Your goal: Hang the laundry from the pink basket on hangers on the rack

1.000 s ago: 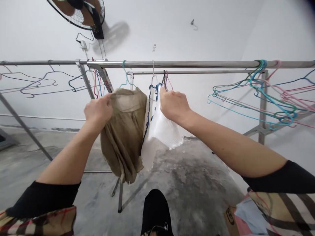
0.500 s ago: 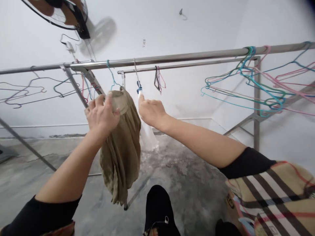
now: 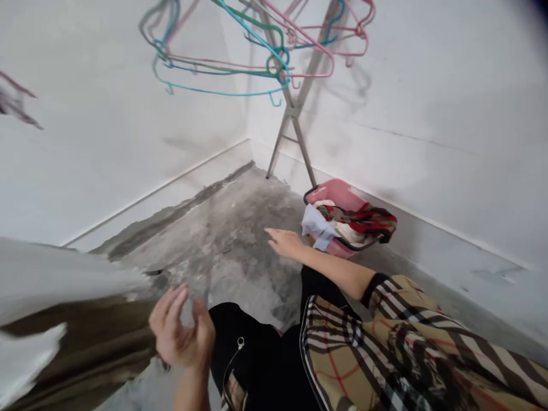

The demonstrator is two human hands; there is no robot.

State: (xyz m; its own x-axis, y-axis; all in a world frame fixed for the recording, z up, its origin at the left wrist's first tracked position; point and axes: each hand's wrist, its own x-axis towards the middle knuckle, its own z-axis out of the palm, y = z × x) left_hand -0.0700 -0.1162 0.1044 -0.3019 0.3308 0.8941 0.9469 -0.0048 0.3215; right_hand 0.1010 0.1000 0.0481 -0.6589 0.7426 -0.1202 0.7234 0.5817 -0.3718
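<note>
My left hand (image 3: 182, 331) is held low, its fingers curled but apart from the thumb, with nothing between them. Just left of it hangs the olive-brown garment (image 3: 103, 342), blurred, with white cloth (image 3: 38, 268) beside it. My right hand (image 3: 286, 242) is empty, its fingers stretched out above the concrete floor. To its right stands a pink basket (image 3: 336, 191) holding crumpled laundry, including a red and brown patterned cloth (image 3: 363, 221) and a pale cloth (image 3: 317, 225) draped over the rim.
Several blue, green and pink hangers (image 3: 222, 88) hang at the top. Below them the rack's crossed metal legs (image 3: 292, 111) stand in the corner, close to the basket. White walls (image 3: 428, 103) meet behind. My black-clad knee (image 3: 235, 342) is at the bottom.
The view has swung right and down, bringing the basket into sight. My left hand has come away from the olive garment, and my right hand has left the hanger and moved towards the basket.
</note>
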